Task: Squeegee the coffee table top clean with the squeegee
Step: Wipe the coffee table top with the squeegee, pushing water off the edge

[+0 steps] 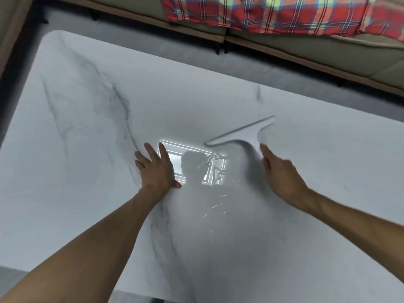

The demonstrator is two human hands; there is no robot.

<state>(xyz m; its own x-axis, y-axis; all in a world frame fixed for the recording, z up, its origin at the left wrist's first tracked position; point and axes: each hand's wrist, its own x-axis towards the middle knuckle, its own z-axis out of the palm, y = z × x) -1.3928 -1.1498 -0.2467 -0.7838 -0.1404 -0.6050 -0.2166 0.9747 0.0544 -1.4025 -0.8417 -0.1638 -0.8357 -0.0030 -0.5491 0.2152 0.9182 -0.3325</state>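
head view: two bare hands over a white marble surface [87, 149], a pale squeegee [240, 133] lying on it.

from my remote seat i see the left hand [156, 169] pressed flat on the surface, fingers spread and holding nothing. the right hand [281, 178] is also open and empty, its fingertips [263, 148] just beside the squeegee's handle end; i cannot tell if they touch it. the squeegee lies right of centre, its blade edge running toward the far right. thin streaks of water [215, 169] glint between the hands, where a ceiling light reflects, and more trail toward me. i judge the task barely begun: the tool is not gripped, the wet patch is unwiped, and all the strokes remain. beyond the far edge sits a sofa [328, 53] with a red plaid blanket [262, 14].
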